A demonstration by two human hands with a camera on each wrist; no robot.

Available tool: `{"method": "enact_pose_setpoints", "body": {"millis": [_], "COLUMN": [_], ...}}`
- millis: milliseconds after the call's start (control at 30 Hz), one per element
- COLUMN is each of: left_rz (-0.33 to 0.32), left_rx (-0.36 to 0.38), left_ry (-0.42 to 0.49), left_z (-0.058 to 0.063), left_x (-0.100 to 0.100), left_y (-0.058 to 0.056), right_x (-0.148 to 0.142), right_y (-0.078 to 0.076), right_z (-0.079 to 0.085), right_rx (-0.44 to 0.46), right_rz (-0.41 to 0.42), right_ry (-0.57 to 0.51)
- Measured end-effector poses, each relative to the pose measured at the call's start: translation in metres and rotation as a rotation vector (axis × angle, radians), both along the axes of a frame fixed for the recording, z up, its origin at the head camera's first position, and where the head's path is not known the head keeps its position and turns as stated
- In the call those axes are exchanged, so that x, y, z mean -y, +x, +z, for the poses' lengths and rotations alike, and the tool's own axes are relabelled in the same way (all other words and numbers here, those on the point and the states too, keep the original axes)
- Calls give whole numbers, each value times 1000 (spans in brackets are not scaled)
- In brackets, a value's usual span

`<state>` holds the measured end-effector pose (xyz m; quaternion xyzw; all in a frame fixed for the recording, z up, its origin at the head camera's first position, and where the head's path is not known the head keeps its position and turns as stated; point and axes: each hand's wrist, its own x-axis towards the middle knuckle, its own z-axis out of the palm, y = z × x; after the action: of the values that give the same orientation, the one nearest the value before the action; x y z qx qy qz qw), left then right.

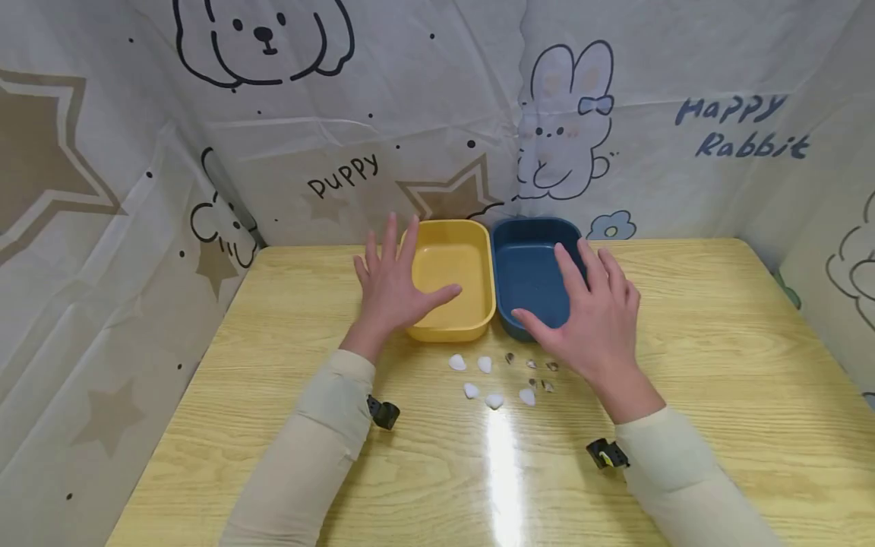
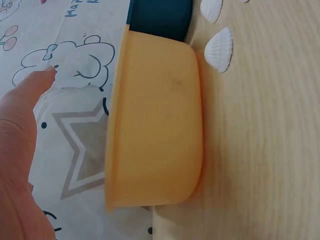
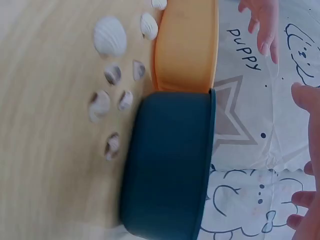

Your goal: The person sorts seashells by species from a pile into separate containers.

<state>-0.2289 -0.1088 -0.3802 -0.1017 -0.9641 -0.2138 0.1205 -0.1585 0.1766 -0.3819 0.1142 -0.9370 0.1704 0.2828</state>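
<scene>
The left hand (image 1: 396,295) is up over the left side of the yellow plastic tub (image 1: 454,270). Its fingers are wide and straight, and its thumb sticks far out to the right, over the tub. It holds nothing and touches nothing.

The right hand (image 1: 600,325) is up over the right side of the dark blue plastic tub (image 1: 529,270). Its thumb and first finger make a big wide gap, and the other fingers sit closer together. It holds nothing too, and the right wrist view shows space between it and the tub.

The two tubs stand side by side at the far edge of the wooden table (image 1: 260,425), yellow left and blue right. Just near of them lie five white seashells (image 1: 484,365). Five little brown-and-white shells (image 1: 548,386) lie mostly to their right. Behind the tubs hangs a cloth (image 1: 437,91) with a puppy and a rabbit on it.
</scene>
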Motion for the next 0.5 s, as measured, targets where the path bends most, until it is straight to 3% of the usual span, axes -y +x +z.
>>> {"method": "enact_pose_setpoints", "body": {"millis": [500], "left_rz": [-12], "left_rx": [38], "left_ry": [15], "left_z": [-14], "left_x": [-4], "left_y": [5], "right_x": [2], "right_y": [19], "right_z": [-27], "right_rx": [-69], "right_rz": [82], "right_ry": [-100]}}
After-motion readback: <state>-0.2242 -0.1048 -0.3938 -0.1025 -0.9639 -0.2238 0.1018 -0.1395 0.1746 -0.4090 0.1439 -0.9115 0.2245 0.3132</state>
